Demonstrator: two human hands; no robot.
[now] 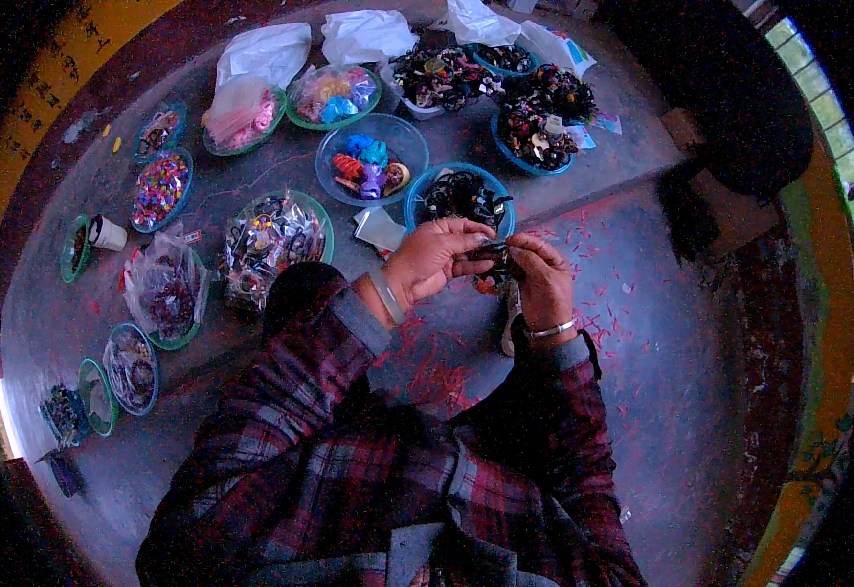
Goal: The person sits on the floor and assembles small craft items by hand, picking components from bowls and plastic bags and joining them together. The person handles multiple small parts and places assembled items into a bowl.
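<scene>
The fingers [474, 245] of both hands meet on a small dark piece [494, 256], pinched between them and held above the floor, just in front of a blue bowl [417, 201] of black parts. What the piece is cannot be told; it is too small and dark. The left hand [435, 259] curls over it from the left, its fingertips pressed to its top edge. The right hand [541, 279] closes on it from the right, thumb and forefinger tight. Each wrist wears a metal bangle [386, 296], and both forearms are in plaid sleeves [300, 391].

The person sits on a grey floor [662, 333] strewn with red scraps [427, 367] under and around the hands. Just left of the left hand lies a small white wrapper [380, 230]. Beyond it a clear bowl [398, 132] holds bright blue, red and purple pieces. Further left a green-rimmed bowl [321, 220] carries silvery packets. More bowls curve along the left side, one with multicoloured beads [160, 188], near a white cup [107, 233]. At the far edge lie white bags [266, 51] and bowls of dark parts [539, 122].
</scene>
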